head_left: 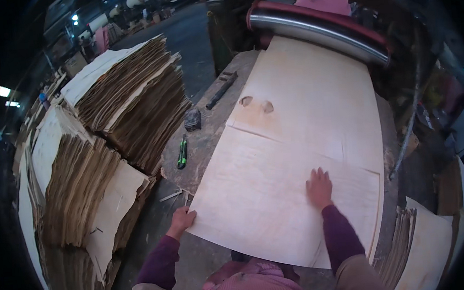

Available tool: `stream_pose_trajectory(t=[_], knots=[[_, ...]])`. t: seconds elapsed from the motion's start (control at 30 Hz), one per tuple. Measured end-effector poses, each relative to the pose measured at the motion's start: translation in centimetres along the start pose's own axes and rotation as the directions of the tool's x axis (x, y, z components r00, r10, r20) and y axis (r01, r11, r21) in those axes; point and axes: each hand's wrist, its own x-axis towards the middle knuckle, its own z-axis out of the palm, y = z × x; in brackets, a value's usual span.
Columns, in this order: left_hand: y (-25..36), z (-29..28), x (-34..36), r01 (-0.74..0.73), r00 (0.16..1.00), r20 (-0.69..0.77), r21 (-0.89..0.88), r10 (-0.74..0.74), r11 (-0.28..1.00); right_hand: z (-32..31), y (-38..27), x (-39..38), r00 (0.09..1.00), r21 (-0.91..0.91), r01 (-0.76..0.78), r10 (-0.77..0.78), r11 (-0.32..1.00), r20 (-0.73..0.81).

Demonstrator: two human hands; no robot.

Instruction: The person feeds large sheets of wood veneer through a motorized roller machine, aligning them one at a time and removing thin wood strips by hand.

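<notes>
A pale wood veneer sheet (255, 191) lies on the worktable (203, 146) in front of me. It meets or overlaps a second veneer sheet (318, 93), which reaches up to the rollers and has two dark knots at its left. At the near left corner of the closer sheet, my left hand (181, 221) is closed on the edge. My right hand (319, 188) rests with fingers stretched out on the same sheet, right of its middle. Along the table's left side lie a green and black utility knife (182, 153), a small dark block (192, 120) and a hammer-like tool (222, 90).
A machine with a shiny metal roller (320, 30) and a red one stands at the table's far end. Tall veneer stacks (129, 92) rise on the left, and another stack (423, 242) is at the lower right. A cord (407, 136) hangs along the right side.
</notes>
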Motion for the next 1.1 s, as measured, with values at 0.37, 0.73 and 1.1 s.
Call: stream_pose_trajectory(t=[0.37, 0.73, 1.1], knots=[[4.2, -7.1, -4.9, 0.111, 0.851, 0.446, -0.670, 0.278, 0.734, -8.2, -7.8, -28.3, 0.982, 0.143, 0.077, -0.100, 0.987, 0.163], [2.1, -10.1, -4.3, 0.019, 0.841, 0.388, -0.717, 0.376, 0.697, -13.6, -4.7, -26.8, 0.997, -0.017, 0.021, -0.022, 1.000, -0.070], [2.4, -11.9, -8.8, 0.187, 0.870, 0.467, -0.607, 0.156, 0.773, -14.4, -9.6, -31.7, 0.965, 0.068, -0.174, 0.157, 0.982, 0.210]])
